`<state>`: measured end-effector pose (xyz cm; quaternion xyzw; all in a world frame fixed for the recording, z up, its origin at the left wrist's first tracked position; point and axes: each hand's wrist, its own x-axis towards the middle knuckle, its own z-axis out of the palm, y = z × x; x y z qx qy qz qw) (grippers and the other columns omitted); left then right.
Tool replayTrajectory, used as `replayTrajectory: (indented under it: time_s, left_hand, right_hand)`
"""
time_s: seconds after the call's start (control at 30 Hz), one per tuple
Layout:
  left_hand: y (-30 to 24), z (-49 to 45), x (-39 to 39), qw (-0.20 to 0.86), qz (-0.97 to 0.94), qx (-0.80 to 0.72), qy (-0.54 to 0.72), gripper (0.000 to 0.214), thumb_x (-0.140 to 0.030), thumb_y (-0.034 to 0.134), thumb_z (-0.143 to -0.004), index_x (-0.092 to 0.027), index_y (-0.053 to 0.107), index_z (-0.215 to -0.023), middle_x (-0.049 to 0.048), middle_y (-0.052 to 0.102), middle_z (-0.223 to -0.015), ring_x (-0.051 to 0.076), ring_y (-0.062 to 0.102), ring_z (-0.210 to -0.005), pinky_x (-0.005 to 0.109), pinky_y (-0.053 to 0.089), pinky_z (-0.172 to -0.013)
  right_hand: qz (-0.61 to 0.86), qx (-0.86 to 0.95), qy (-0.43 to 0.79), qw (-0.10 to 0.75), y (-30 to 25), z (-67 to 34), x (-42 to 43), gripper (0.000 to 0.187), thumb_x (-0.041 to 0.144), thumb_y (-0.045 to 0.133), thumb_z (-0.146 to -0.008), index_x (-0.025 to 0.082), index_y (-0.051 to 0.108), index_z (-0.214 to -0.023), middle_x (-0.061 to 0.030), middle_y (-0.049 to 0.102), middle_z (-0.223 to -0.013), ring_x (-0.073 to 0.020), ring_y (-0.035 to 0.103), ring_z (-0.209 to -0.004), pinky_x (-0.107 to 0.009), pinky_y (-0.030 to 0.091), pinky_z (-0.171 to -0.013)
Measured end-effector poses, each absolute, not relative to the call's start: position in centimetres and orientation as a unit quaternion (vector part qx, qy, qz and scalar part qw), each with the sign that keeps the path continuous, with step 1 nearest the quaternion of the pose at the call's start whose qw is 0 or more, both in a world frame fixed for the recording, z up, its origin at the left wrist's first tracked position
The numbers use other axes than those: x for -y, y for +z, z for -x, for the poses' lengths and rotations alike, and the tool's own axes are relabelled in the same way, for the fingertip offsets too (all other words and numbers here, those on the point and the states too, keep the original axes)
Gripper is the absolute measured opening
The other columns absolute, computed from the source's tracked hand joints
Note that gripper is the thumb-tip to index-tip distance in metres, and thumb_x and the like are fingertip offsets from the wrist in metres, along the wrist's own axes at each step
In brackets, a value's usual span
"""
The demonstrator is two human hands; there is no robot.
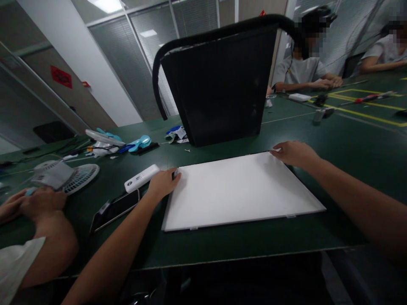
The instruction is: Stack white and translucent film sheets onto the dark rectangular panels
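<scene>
A thin white rectangular panel (241, 190) lies in front of me, close to the table's near edge. Small tabs stick out along its near side, and a dark border shows at its left and far edges. At the panel's far left corner, my left hand (163, 183) is closed on the edge, its thumb over the white surface. My right hand (295, 153) pinches the far right corner between bent fingers and thumb. Fingertips under the panel are hidden on both sides.
A large black panel (222, 84) with a curved dark rim stands beyond. Left of me are a white power bank (141, 178), a phone (117, 207), a white fan (63, 174) and another person's hands (41, 201). Two people sit at the far right of the green table (318, 165).
</scene>
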<state>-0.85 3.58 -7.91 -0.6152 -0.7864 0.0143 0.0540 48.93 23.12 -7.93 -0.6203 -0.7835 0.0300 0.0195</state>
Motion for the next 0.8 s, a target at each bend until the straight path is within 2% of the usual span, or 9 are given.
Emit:
replayTrajectory:
  time_s: [0.17, 0.3, 0.37, 0.5, 0.67, 0.8]
  left_hand:
    - [-8.7, 1.4, -3.8, 0.052, 0.653, 0.755, -0.016, 0.057, -0.051, 0.041, -0.107, -0.017, 0.069, -0.142, 0.0127, 0.071, -0.142, 0.034, 0.071, -0.123, 0.045, 0.054, -0.106]
    - [-9.0, 1.7, -3.9, 0.045, 0.663, 0.747, -0.023, 0.055, -0.05, 0.043, -0.106, -0.016, 0.07, -0.14, 0.0115, 0.069, -0.146, 0.033, 0.07, -0.126, 0.044, 0.053, -0.11]
    - [-9.0, 1.7, -4.0, 0.045, 0.666, 0.745, -0.025, 0.055, -0.05, 0.044, -0.105, -0.016, 0.07, -0.14, 0.0119, 0.067, -0.148, 0.033, 0.069, -0.128, 0.044, 0.051, -0.113]
    - [-8.9, 1.7, -4.0, 0.046, 0.657, 0.752, -0.025, 0.054, -0.051, 0.05, -0.102, -0.019, 0.07, -0.14, 0.0106, 0.068, -0.148, 0.032, 0.068, -0.13, 0.041, 0.051, -0.113]
    - [-8.4, 1.4, -3.9, 0.035, 0.635, 0.772, -0.013, 0.054, -0.052, 0.048, -0.103, -0.019, 0.074, -0.136, 0.0122, 0.075, -0.134, 0.035, 0.072, -0.121, 0.046, 0.055, -0.106]
    - [-8.6, 1.6, -3.9, 0.042, 0.65, 0.758, -0.029, 0.054, -0.052, 0.048, -0.103, -0.018, 0.073, -0.138, 0.0116, 0.072, -0.14, 0.034, 0.071, -0.124, 0.046, 0.053, -0.11]
  right_hand:
    - [0.591, 0.805, 0.029, 0.023, -9.0, -49.3, -23.9, 0.061, 0.064, 0.046, -0.103, 0.021, 0.073, -0.135, -0.0147, 0.075, -0.117, -0.0357, 0.071, -0.104, -0.05, 0.057, -0.092]
    - [0.549, 0.835, 0.027, 0.035, -10.5, -49.5, -24.6, 0.075, 0.069, 0.049, -0.099, 0.017, 0.064, -0.15, -0.0179, 0.071, -0.128, -0.0362, 0.068, -0.116, -0.049, 0.054, -0.102]
    - [0.529, 0.847, 0.027, 0.042, -11.1, -49.6, -25.0, 0.076, 0.069, 0.05, -0.098, 0.014, 0.063, -0.15, -0.0186, 0.068, -0.135, -0.036, 0.065, -0.122, -0.048, 0.052, -0.107]
    - [0.518, 0.854, 0.021, 0.051, -11.8, -49.7, -25.5, 0.077, 0.07, 0.048, -0.099, 0.012, 0.065, -0.147, -0.0212, 0.066, -0.134, -0.038, 0.063, -0.123, -0.05, 0.05, -0.109]
    - [0.526, 0.849, 0.012, 0.052, -12.5, -49.7, -25.9, 0.081, 0.074, 0.045, -0.099, 0.013, 0.063, -0.149, -0.0223, 0.063, -0.139, -0.0387, 0.062, -0.124, -0.052, 0.05, -0.109]
    - [0.525, 0.85, 0.014, 0.047, -12.7, -49.9, -26.3, 0.081, 0.074, 0.047, -0.099, 0.013, 0.062, -0.149, -0.0209, 0.064, -0.14, -0.037, 0.062, -0.126, -0.049, 0.049, -0.111]
